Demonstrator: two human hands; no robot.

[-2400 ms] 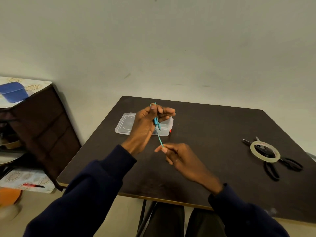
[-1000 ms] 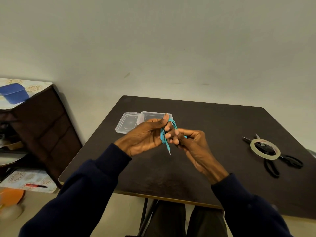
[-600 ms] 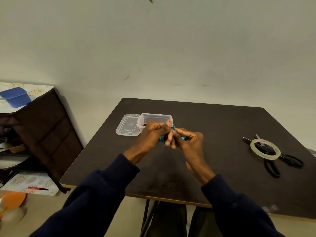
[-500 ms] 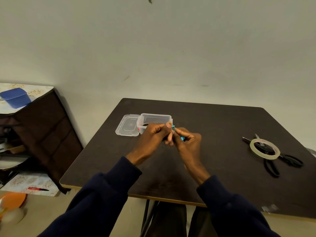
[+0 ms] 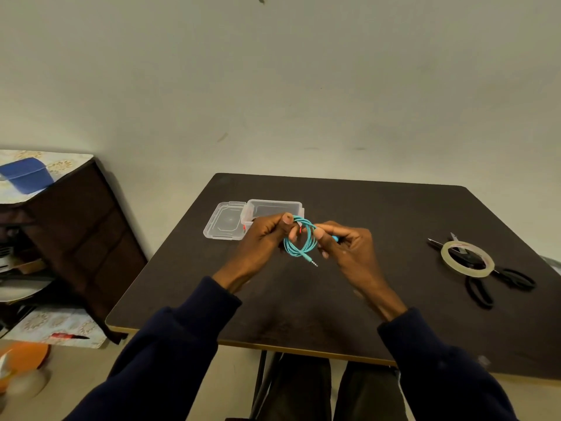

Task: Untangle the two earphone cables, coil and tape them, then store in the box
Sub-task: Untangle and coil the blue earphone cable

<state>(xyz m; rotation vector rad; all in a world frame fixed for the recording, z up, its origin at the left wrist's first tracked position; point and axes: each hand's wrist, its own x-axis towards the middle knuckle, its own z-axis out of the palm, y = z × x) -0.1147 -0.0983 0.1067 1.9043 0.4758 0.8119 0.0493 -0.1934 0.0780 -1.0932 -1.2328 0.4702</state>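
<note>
Teal earphone cable (image 5: 299,240) coiled into a loop (plug dangling below), pinched between left hand (image 5: 263,242) and right hand (image 5: 346,250), held above table (image 5: 379,214), no writing legible.

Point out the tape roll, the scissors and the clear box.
tape roll (image 5: 469,272), head view, near rim of the ring.
scissors (image 5: 506,273), head view, right handle's shank.
clear box (image 5: 274,202), head view, far rim.

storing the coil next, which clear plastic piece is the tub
The deep-walled box behind the left hand; the flat lid lies left of it.
</note>
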